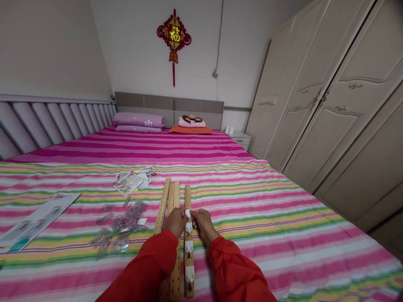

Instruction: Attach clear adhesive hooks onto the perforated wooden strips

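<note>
A narrow wooden strip with small holes (187,193) lies lengthwise on the bed in front of me, bearing several white hooks in a row. At the farthest white hook (188,213), my left hand (175,221) pinches from the left and my right hand (204,223) from the right, fingers closed at its edges. Nearer to me on the same strip is another white hook (189,274). More perforated wooden strips (163,204) lie just left, partly covered by my left hand and red sleeve. Whether the pinched hook is fixed to the strip cannot be made out.
Left of the strips lies a heap of crumpled clear plastic wrappers (126,220). Flat packets (129,181) lie beyond it, and a long card with hooks (39,220) is farther left. A striped sheet (252,201) covers the bed; wardrobes (340,117) stand to the right.
</note>
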Available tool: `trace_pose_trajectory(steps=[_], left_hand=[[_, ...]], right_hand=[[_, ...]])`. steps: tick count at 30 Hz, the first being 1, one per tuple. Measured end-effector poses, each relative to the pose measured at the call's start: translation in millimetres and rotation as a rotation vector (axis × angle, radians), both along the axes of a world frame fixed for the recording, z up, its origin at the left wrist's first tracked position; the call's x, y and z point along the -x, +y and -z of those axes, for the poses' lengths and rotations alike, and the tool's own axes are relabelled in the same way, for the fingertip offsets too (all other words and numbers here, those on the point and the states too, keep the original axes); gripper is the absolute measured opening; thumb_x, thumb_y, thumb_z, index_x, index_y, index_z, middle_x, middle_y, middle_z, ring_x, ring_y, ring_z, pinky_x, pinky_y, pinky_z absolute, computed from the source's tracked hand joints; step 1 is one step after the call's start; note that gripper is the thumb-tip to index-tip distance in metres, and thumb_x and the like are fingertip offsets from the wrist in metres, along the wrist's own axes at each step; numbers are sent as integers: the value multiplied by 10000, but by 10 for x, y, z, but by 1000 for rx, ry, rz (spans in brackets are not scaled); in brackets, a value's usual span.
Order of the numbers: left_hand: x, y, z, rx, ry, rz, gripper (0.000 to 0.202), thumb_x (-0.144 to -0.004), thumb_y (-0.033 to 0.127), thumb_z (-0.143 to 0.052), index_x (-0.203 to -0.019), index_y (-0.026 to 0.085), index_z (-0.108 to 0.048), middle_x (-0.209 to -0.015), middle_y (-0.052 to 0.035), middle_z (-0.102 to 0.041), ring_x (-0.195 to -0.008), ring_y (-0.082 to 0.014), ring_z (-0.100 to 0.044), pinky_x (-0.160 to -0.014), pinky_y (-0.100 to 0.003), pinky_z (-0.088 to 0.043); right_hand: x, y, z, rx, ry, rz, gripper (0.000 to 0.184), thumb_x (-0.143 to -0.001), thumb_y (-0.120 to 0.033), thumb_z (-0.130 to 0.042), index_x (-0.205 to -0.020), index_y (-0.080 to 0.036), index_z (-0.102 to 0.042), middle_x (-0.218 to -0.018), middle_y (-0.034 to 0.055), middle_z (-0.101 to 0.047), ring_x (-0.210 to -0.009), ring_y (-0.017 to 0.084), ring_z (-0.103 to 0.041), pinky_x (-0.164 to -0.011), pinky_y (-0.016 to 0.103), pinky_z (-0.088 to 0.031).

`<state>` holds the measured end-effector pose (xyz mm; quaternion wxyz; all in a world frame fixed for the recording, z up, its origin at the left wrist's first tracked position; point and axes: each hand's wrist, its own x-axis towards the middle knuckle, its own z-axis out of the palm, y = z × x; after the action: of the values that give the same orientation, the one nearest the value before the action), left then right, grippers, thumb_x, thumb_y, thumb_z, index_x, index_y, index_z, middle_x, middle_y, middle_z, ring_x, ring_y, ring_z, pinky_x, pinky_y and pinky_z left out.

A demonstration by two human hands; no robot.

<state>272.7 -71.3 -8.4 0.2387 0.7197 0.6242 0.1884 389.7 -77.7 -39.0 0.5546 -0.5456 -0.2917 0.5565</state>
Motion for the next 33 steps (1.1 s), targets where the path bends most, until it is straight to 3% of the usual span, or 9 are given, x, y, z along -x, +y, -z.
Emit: trace_pose_trajectory(steps=[8, 19, 26, 33], left_hand=[[1, -52, -5, -29, 23, 0, 328, -787, 158, -524, -1072, 232, -670, -890, -38, -657, -814, -141, -592, -689, -220, -391], [17, 6, 33, 29, -38, 49, 261, -773, 139, -539, -927, 234, -726, -832, -23, -663, -778, -130, -594, -654, -203, -384], [20, -6, 66, 19, 14, -7, 255, -798, 195, -530, -967, 228, -718, -962, -59, -634, -831, -143, -602, -683, -219, -399], [39, -20, 50, 70, -247, 14, 218, -740, 155, -595, -930, 158, -703, -772, -13, -659, -749, -136, -610, -678, -225, -448]], right_hand=[[-1, 14, 6, 18, -9, -7, 273, -661, -181, -646, -450, -183, -473, -300, -55, -447, -249, 60, -376, -258, 167, -238], [-2, 44, 5, 69, -32, -24, 276, -646, -151, -617, -417, -181, -467, -288, -51, -431, -233, 62, -357, -247, 177, -219], [2, 31, 45, 45, -39, -6, 285, -645, -163, -632, -431, -203, -447, -288, -57, -437, -225, 67, -354, -251, 190, -199], [-22, -76, 58, -49, 10, -19, 320, -659, -342, -690, -496, -192, -460, -339, -61, -480, -258, 49, -364, -281, 174, -217]])
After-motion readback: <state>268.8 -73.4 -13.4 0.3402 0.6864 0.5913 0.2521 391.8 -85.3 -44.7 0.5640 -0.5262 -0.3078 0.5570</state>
